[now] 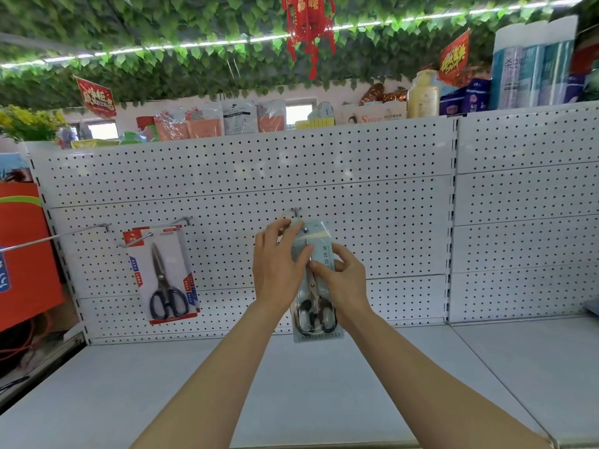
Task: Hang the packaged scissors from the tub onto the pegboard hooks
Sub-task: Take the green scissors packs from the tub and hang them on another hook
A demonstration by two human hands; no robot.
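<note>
A pale blue-grey pack of scissors hangs upright against the white pegboard, its top at a short hook. My left hand grips the pack's upper left part, fingertips near the hook's tip. My right hand pinches the pack's middle from the right. To the left, a red-and-white pack of black-handled scissors hangs from another hook. The tub is out of view.
A long bare hook sticks out at the far left beside an orange-red panel. A grey shelf runs below the pegboard. Packaged goods line the top ledge, under green leaves and red decorations.
</note>
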